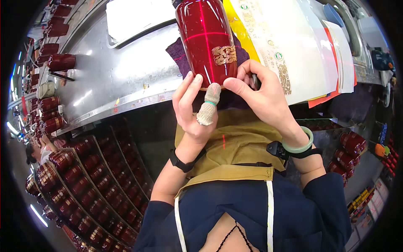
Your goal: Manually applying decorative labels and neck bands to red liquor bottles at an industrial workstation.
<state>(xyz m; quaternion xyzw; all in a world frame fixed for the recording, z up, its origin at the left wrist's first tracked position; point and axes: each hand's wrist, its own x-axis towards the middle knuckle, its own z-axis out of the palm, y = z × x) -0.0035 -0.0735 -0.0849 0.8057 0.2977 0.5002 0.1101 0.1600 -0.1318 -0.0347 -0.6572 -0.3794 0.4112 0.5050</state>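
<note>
A glossy dark red jar (201,46) lies on its side on a dark purple cloth (178,59), its base toward me. Red light lines cross its surface, and a gold ornamental decal (224,55) sits on its right side near the base. My left hand (195,105) steadies the base edge with fingertips and thumb; the thumb wears a knitted finger cover (206,111) with a green band. Close by on the right, my right hand (262,90) has its thumb against the base edge. A small dark object (254,80), mostly hidden, is pinched in its curled fingers.
Decal sheets with gold patterns (283,77) lie at the right over a yellow sheet (236,23), beside more papers. A white tray (134,21) stands on the metal table (96,90) at the far left. Racked red jars (96,185) fill the lower left; another person (40,151) is there.
</note>
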